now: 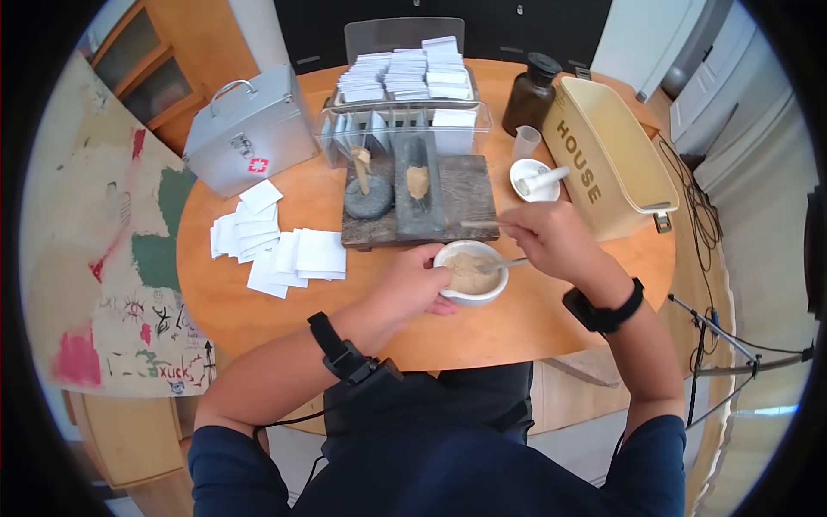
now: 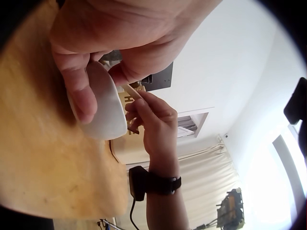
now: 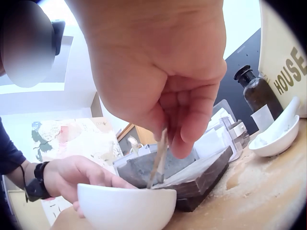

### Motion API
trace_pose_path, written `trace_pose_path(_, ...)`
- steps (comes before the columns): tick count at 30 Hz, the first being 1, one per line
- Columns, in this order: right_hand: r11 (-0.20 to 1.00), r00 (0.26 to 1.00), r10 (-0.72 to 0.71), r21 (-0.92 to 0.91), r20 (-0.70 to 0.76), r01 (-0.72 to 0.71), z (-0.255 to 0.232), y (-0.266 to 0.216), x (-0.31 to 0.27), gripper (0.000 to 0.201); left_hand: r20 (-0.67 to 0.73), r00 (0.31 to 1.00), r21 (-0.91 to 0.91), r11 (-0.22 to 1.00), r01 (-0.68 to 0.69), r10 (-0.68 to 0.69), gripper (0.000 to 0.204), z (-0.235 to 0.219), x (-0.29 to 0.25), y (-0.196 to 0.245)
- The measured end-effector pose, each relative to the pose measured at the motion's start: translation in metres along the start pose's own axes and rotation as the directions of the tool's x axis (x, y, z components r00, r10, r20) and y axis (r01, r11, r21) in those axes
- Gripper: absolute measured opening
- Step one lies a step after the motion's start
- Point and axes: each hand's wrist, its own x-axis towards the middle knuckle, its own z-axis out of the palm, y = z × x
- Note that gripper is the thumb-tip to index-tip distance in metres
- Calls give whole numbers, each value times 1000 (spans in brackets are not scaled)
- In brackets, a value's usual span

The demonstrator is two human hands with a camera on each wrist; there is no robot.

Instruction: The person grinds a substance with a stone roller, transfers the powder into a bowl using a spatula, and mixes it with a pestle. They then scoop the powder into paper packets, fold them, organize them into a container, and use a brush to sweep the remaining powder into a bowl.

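My left hand (image 1: 413, 283) grips the near-left side of a white bowl (image 2: 106, 108), its thumb at the rim. Beige powder (image 1: 470, 274) lies in the bowl, and a metal spoon (image 1: 515, 262) leans in it with its handle out to the right. My right hand (image 1: 551, 241) pinches a thin, pale, stick-like tool (image 1: 479, 225) between thumb and fingers, just beyond the bowl. The tool points left, towards the near end of a grey stone trough (image 1: 419, 220). More beige powder (image 1: 418, 183) lies in that trough, which rests on a dark wooden board (image 1: 472, 185).
Left of the trough is a round stone (image 1: 370, 203) with a wooden handle. A white mortar (image 1: 551, 191) with pestle, a plastic cup (image 1: 525, 142), a brown bottle (image 1: 530, 93) and a HOUSE bin (image 1: 594, 146) stand right. White packets (image 1: 320, 255) and a metal case (image 1: 250, 129) are left; a packet rack (image 1: 478, 121) is behind.
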Motion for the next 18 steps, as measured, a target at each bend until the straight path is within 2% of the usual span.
trace_pose_path(2, 999, 1000, 21, 31, 3, -21, -3, 4, -2, 13, 12, 1000, -3, 1000, 13, -13, 47, 1, 0, -1)
trace_pose_path(4, 976, 976, 201, 97, -79, -193, -5, 15, 1, 12, 8, 1000, -21, 1000, 9, -9, 47, 3, 1, -3)
trace_pose_path(5, 968, 958, 250, 72, -138, -242, -1, 19, 8, 13, -3, 1000, -35, 999, 1, -1, 48, 4, 1, -3)
trace_pose_path(9, 977, 942, 180, -62, -283, -206, 26, 39, 32, 13, 29, 1000, -15, 1000, -5, 5, 50, 6, 1, -2)
trace_pose_path(12, 971, 949, 182, -107, -256, -215, 34, 47, 32, 14, -17, 1000, -29, 1000, -1, 0, 50, 8, -3, 2)
trace_pose_path(14, 990, 981, 140, 8, -132, -140, 25, 37, 23, 13, -8, 1000, -11, 1000, 28, -28, 50, 5, -3, 2)
trace_pose_path(15, 991, 983, 136, 9, -123, -136, 18, 29, 14, 13, -11, 999, -21, 999, 30, -30, 50, 4, -3, 1)
trace_pose_path(17, 997, 998, 53, 61, 20, -54, -1, 11, -7, 12, 21, 999, -18, 1000, 24, -24, 51, 2, -1, 1)
trace_pose_path(18, 997, 998, 48, 63, 31, -50, -7, 5, -15, 12, 17, 1000, -29, 999, 25, -25, 51, 2, -1, 0)
